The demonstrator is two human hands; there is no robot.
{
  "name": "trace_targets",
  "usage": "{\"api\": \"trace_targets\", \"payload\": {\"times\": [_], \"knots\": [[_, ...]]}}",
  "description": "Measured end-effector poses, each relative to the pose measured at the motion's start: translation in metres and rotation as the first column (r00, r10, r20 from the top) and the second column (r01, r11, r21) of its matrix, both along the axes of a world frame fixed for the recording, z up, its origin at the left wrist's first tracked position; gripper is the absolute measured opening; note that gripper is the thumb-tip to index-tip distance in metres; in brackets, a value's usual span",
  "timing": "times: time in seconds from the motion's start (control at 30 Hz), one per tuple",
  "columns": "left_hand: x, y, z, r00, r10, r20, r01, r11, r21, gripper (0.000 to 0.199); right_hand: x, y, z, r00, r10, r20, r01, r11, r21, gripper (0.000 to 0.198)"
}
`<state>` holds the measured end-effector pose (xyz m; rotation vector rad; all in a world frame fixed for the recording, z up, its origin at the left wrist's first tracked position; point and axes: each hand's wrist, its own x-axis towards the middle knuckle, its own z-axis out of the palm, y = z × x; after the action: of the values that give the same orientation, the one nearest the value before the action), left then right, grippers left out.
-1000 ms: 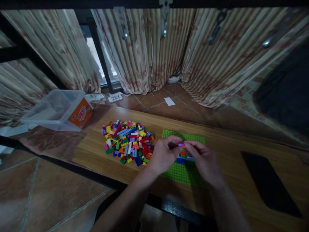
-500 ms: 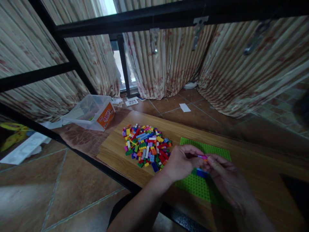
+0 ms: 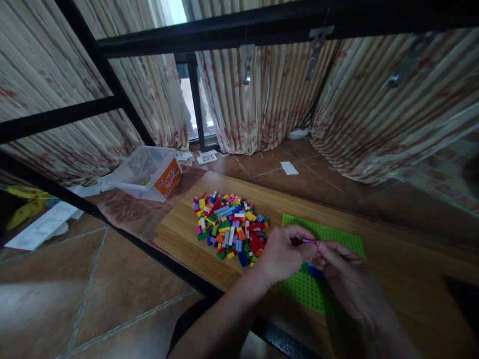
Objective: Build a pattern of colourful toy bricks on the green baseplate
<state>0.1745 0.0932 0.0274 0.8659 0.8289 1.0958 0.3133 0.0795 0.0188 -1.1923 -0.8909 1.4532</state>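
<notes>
Above a green baseplate (image 3: pixel 303 291), my left hand (image 3: pixel 286 253) and my right hand (image 3: pixel 346 271) meet with their fingertips pinched together. Between them are small purple-pink toy bricks (image 3: pixel 310 242), mostly covered by the fingers, so I cannot tell how many there are. Under the hands, blue bricks (image 3: pixel 316 270) show at the baseplate, with a bit of green beside them. A heap of mixed coloured bricks (image 3: pixel 228 224) lies on the wooden board, just left of my left hand.
The wooden board (image 3: pixel 179 224) runs from centre to right. A clear plastic box (image 3: pixel 140 172) with an orange label stands at its left end, a few bricks inside. Black metal bars (image 3: pixel 123 104) cross in front of striped curtains (image 3: pixel 262 109). White paper (image 3: pixel 289 168) lies on the floor.
The view has shifted slightly, so everything sits a little further right. Both hands keep their pinch; the purple-pink bricks look turned, showing a thinner edge, and the orange beneath is no longer visible.
</notes>
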Motion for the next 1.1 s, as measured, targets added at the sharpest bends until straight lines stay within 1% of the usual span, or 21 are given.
{"api": "trace_targets", "payload": {"times": [0.1, 0.2, 0.3, 0.37, 0.43, 0.47, 0.5, 0.53, 0.57, 0.6, 0.63, 0.67, 0.77, 0.93, 1.03, 1.1], "knots": [[-0.002, 0.000, -0.001, 0.999, 0.013, -0.033, -0.013, 1.000, 0.002, 0.021, -0.002, -0.002, 0.000, 1.000, 0.026, -0.017, -0.026, 1.000, 0.001, 0.020], [-0.003, -0.001, 0.000, 1.000, 0.020, -0.019, -0.021, 0.999, -0.033, 0.025, -0.005, -0.003, -0.002, 0.999, 0.031, -0.041, -0.031, 1.000, -0.002, 0.021], [-0.007, -0.001, 0.002, 1.000, 0.021, -0.010, -0.021, 0.998, -0.053, 0.027, -0.012, -0.003, -0.004, 0.999, 0.018, -0.029, -0.018, 1.000, 0.000, 0.022], [-0.013, 0.001, 0.003, 0.998, 0.026, -0.056, -0.027, 1.000, -0.015, 0.023, -0.019, -0.002, -0.006, 1.000, -0.007, -0.005, 0.007, 1.000, 0.029, 0.023], [-0.025, 0.005, 0.003, 0.978, 0.037, -0.207, -0.019, 0.996, 0.088, 0.014, -0.027, -0.001, -0.008, 0.997, -0.042, 0.072, 0.037, 0.997, 0.067, 0.025], [-0.032, 0.007, 0.003, 0.942, 0.056, -0.332, -0.002, 0.987, 0.161, 0.009, -0.031, 0.000, -0.010, 0.989, -0.057, 0.139, 0.045, 0.995, 0.083, 0.026], [-0.040, 0.010, 0.004, 0.874, 0.093, -0.476, 0.022, 0.973, 0.231, 0.005, -0.036, 0.001, -0.011, 0.974, -0.068, 0.218, 0.047, 0.994, 0.100, 0.027], [-0.049, 0.012, 0.005, 0.780, 0.136, -0.610, 0.056, 0.957, 0.285, 0.007, -0.040, 0.002, -0.012, 0.951, -0.075, 0.299, 0.041, 0.992, 0.119, 0.027], [-0.057, 0.014, 0.006, 0.680, 0.174, -0.712, 0.103, 0.939, 0.328, 0.012, -0.043, 0.002, -0.013, 0.925, -0.081, 0.372, 0.028, 0.989, 0.145, 0.028], [-0.065, 0.015, 0.007, 0.593, 0.211, -0.777, 0.143, 0.922, 0.359, 0.016, -0.047, 0.002, -0.014, 0.897, -0.085, 0.433, 0.008, 0.984, 0.177, 0.027], [-0.072, 0.016, 0.008, 0.529, 0.229, -0.817, 0.182, 0.910, 0.373, 0.019, -0.050, 0.003, -0.014, 0.870, -0.088, 0.485, -0.021, 0.977, 0.214, 0.026], [-0.079, 0.017, 0.009, 0.483, 0.249, -0.839, 0.201, 0.901, 0.384, 0.021, -0.053, 0.003, -0.015, 0.842, -0.088, 0.532, -0.057, 0.967, 0.250, 0.024], [-0.091, 0.018, 0.011, 0.402, 0.268, -0.876, 0.240, 0.892, 0.383, 0.028, -0.061, 0.003, -0.014, 0.752, -0.077, 0.655, -0.169, 0.938, 0.304, 0.022], [-0.096, 0.018, 0.014, 0.307, 0.217, -0.926, 0.320, 0.893, 0.316, 0.032, -0.073, 0.005, -0.015, 0.645, -0.066, 0.762, -0.268, 0.914, 0.305, 0.020], [-0.098, 0.017, 0.016, 0.284, 0.198, -0.938, 0.343, 0.893, 0.293, 0.034, -0.077, 0.007, -0.018, 0.605, -0.069, 0.793, -0.297, 0.905, 0.305, 0.020], [-0.099, 0.016, 0.018, 0.296, 0.184, -0.937, 0.346, 0.894, 0.285, 0.036, -0.078, 0.007, -0.020, 0.610, -0.057, 0.791, -0.292, 0.911, 0.291, 0.019]]}}
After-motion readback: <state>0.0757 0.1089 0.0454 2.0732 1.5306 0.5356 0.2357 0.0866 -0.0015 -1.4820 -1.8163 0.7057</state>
